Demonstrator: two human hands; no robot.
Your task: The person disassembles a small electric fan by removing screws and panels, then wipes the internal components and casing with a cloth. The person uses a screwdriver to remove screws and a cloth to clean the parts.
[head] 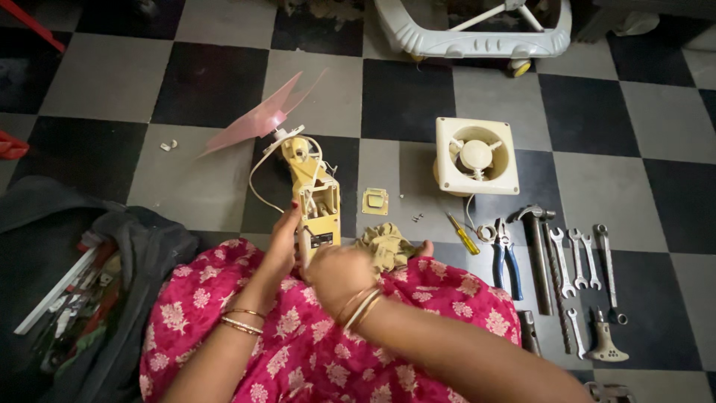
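Observation:
A cream fan motor body (317, 201) with a pink blade (257, 119) at its far end is held upright over my lap. My left hand (280, 242) grips its left side. My right hand (339, 272) is closed against its lower end; what the fingers hold is hidden. A white wire (257, 175) loops off the motor. A crumpled khaki cloth (386, 245) lies on my knee just right of my right hand.
On the checkered floor lie a cream square exhaust fan (477, 157), a small cream cover plate (375, 201), a yellow screwdriver (462, 233), blue pliers (507, 257), a hammer (537, 254) and several spanners (578, 257). An open tool bag (82, 291) lies left. A white plastic frame (477, 33) is behind.

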